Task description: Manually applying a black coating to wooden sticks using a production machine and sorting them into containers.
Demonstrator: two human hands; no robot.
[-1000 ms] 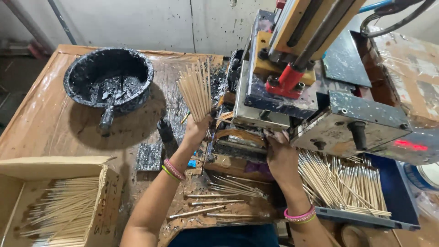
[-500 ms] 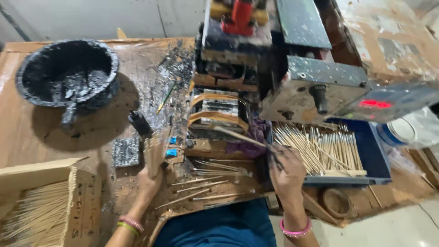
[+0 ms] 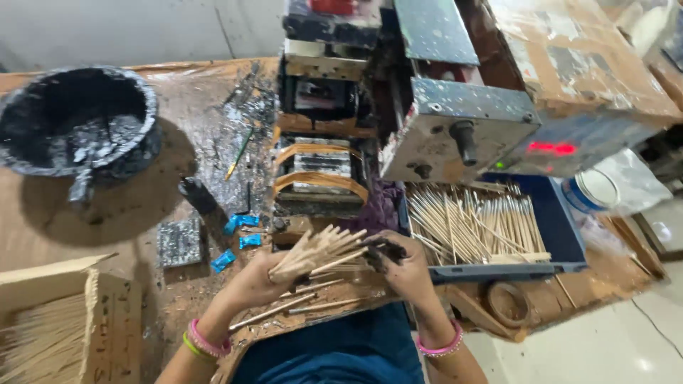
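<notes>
Landmark: the grey, paint-spattered machine at top centre of the brown desk. Desk surface is stained dark around it.

Left of the machine, far edge of the desk: a big black bowl caked with dark paste, a handle sticking out toward the person. Below and left of the machine, at the frame's corner: an open cardboard box packed with thin pale sticks.

Right of the machine and below it: a dark blue tray holding a spread of bare bamboo sticks. Further right, a white round tub on the floor side.

Directly in front of the machine, near the person: both hands meet over a bundle of sticks. Left hand is wrapped under the bundle, fingers clamped on it, sticks fanning out up and right. Right hand is at the bundle's right end, fingers closed on the stick ends, fingertips blackened. Pink bangles on both wrists, a green one too on the left.

Under the hands, a few loose sticks lie flat on the desk edge. Left of the machine's base: a small dark block, and blue scraps just beside it. A green pencil-like stick lies on the stained patch close to the machine's left side.
</notes>
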